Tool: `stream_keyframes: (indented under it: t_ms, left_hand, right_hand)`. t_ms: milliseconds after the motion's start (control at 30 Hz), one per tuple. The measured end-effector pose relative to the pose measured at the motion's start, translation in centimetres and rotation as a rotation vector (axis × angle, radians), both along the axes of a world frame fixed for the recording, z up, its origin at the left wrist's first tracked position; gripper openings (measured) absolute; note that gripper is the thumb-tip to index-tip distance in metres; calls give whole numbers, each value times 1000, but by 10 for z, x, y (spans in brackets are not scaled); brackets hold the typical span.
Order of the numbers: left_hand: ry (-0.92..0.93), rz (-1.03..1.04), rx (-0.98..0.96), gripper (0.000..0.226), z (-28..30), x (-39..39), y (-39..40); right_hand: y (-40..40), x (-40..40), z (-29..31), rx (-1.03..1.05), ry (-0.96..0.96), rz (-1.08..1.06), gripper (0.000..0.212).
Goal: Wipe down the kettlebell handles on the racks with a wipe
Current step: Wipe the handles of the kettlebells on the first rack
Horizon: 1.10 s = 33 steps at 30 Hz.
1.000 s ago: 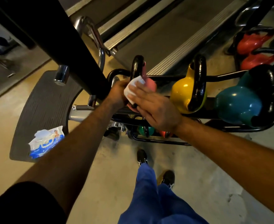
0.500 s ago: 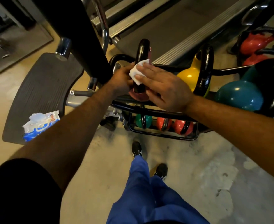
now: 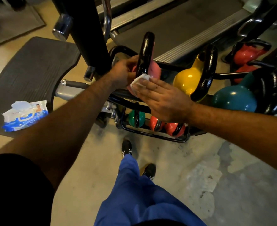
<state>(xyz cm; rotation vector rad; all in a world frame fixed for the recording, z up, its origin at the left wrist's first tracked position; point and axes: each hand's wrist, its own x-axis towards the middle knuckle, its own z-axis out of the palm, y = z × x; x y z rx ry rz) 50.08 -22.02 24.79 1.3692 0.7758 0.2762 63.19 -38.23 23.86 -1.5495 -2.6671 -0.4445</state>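
My right hand (image 3: 165, 100) has its fingers out flat, pressing the wipe (image 3: 140, 80) against the pink kettlebell (image 3: 155, 70) at the base of its black handle (image 3: 145, 51). The wipe is bunched under my fingertips, touching both the handle and the pink body. My left hand (image 3: 123, 74) is on the far-left side of that same bell, fingers wrapped toward it. It looks like a steadying grip on the body, though the fingertips are hidden behind the handle.

The pink bell sits at the left end of the rack's (image 3: 131, 101) top tier, handle up and tilted slightly. Just to its right is the yellow bell (image 3: 187, 79), then the teal bell (image 3: 234, 98), both with black handles. On the lower tier there is a small green bell (image 3: 140, 118) and two red bells (image 3: 172, 128) side by side. Further back on the right are more red bells (image 3: 247, 53) on a separate stand.

The wipes pack (image 3: 25, 115) lies with its lid open on the dark mat (image 3: 33, 66), well left of the rack. A black post (image 3: 87, 33) of a gym machine stands between the mat and the rack, close to my left hand. My blue trousers (image 3: 144, 198) and black shoes (image 3: 126, 146) are on the concrete floor (image 3: 216, 185) below.
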Motion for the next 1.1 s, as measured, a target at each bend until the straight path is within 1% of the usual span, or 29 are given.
stream_keyframes:
  t_ms: [33,67,133,200,233,267,300,333,367,433,467,500,533,567,600,667,733,767,833,900,967,1033,1067,1100]
  left_hand:
    - [7,0,40,30,-1,0,0]
    - [3,3,38,31,-2,1,1]
    - [-35,2,-74,28,-4,4,5]
    - [-73,-1,-181,29,-2,5,6]
    - [-62,-15,-144,24,-2,4,7]
    - [-14,-61,-1,18,-4,2,9]
    - [36,-96,145,15,-4,0,10]
    - [53,-100,249,21,-10,-2,13]
    - [18,-101,223,22,-15,-4,14]
    - [-89,-32,-54,12,-13,-2,10]
    - [-122,8,-182,14,-11,1,10]
    - [-121,31,-219,18,-11,5,10]
    - [-85,42,-175,19,-11,6,11]
    - [-67,39,-91,20,-14,5,12]
    - [-38,24,41,23,-15,2,12]
    - [-11,-52,129,36,-23,-4,15]
    - [21,-110,318,51,-29,-8,17]
    - [-10,-123,312,54,-29,-9,19]
    - [-55,-172,208,61,-24,-13,24]
    - [-32,-210,181,68,-21,-16,30]
    - [30,-233,258,62,-19,-18,32]
    - [33,-233,373,56,-25,-16,34]
    - [24,-229,422,55,-26,-15,34]
    - [21,-221,446,55,-27,-15,33]
  right_hand:
    - [1,3,1,7,-63,17,60]
    - [4,6,3,16,-105,23,58]
    - [10,9,10,27,-134,12,53]
    - [11,9,14,39,-120,-16,52]
    - [9,8,12,40,-115,-31,53]
    - [5,5,8,32,-119,-43,55]
    - [2,3,4,18,-135,-46,57]
    - [-1,1,1,4,-160,-39,60]
    - [-1,1,1,-5,-188,-29,61]
    - [3,0,11,1,-208,-34,60]
    - [6,-1,19,4,-187,-61,59]
    - [10,-3,26,5,-151,-97,58]
    - [13,-5,32,2,-116,-131,57]
    - [15,-7,36,-7,-89,-150,56]
    - [14,-10,37,-24,-76,-147,53]
    - [11,-12,36,-73,-109,-101,50]
    - [13,-11,43,-114,-145,-72,50]
    - [18,-11,51,-123,-134,-94,50]
    - [32,-12,69,-127,-64,-197,51]
    - [41,-16,80,-120,-24,-240,50]
    - [40,-19,79,-148,-91,-136,45]
    - [35,-17,77,-221,-173,-33,42]
    - [38,-15,79,-238,-189,-33,42]
    - [44,-14,84,-230,-186,-78,43]
